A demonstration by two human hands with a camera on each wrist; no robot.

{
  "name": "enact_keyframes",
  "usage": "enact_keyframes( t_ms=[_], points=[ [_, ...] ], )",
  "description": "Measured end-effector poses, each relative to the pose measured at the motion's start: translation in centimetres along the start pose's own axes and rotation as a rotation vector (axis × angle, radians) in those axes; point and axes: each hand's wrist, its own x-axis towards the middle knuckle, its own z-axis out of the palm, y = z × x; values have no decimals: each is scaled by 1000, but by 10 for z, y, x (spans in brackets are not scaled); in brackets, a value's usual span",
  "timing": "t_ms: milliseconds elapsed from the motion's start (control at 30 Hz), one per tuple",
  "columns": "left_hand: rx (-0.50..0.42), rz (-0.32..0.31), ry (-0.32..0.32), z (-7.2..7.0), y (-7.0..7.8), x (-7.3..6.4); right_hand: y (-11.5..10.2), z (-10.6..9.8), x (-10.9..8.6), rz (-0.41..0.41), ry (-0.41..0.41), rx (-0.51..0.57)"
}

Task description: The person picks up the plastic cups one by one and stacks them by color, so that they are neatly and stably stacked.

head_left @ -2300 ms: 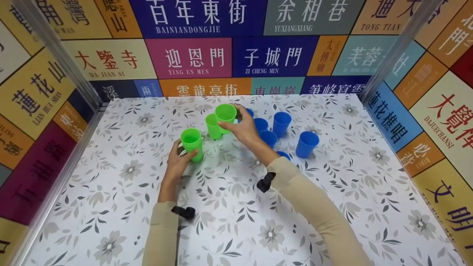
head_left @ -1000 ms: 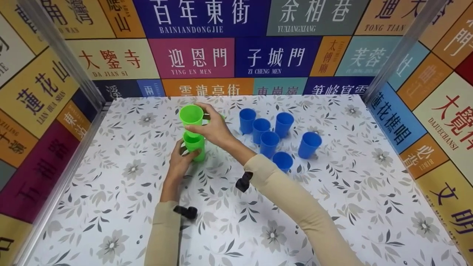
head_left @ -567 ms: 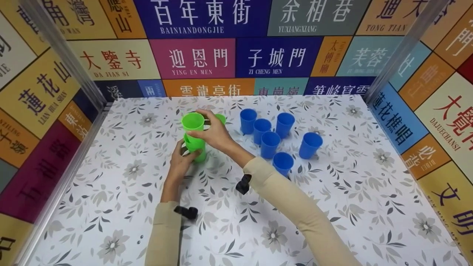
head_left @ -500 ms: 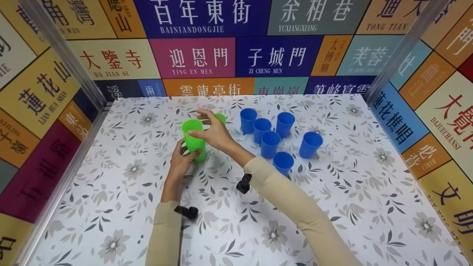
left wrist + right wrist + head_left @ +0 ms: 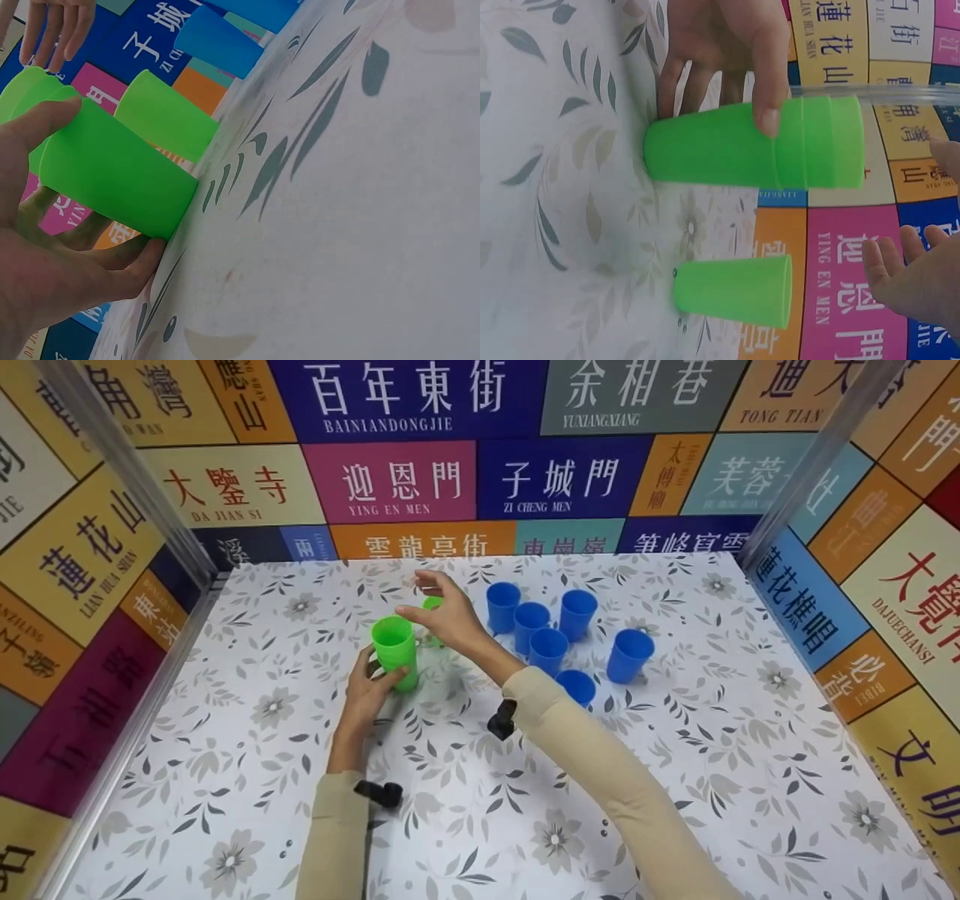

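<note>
A stack of nested green plastic cups (image 5: 395,649) stands upright on the table, its rims showing as bands in the right wrist view. My left hand (image 5: 366,690) grips the stack low down, thumb on the near side and fingers behind. Up and to the right of it, my right hand (image 5: 451,619) hovers with fingers spread and nothing in them. Behind that hand a single green cup (image 5: 733,291) stands upright, partly hidden in the head view but whole in the right wrist view, apart from the stack.
To the right stand several blue cups, mouths up: a close group including one at the back left (image 5: 503,607), and one set apart at the far right (image 5: 630,656). The table (image 5: 225,780) has a flowered cover. Sign-printed walls (image 5: 390,480) enclose its back and sides.
My right hand has brought a green cup left from near the lone cup, lowered it into the cup in my left hand and let go. It has since drawn back up and right.
</note>
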Motion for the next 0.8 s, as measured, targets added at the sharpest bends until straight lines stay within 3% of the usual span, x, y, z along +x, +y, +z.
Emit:
enact_keyframes(
  t_ms=[400, 800],
  points=[
    [-25, -22, 2, 0, 0, 1, 30, -10, 25, 56, 122, -44],
    [-4, -51, 1, -1, 2, -1, 59, -5, 28, 186, 145, -75]
  ],
)
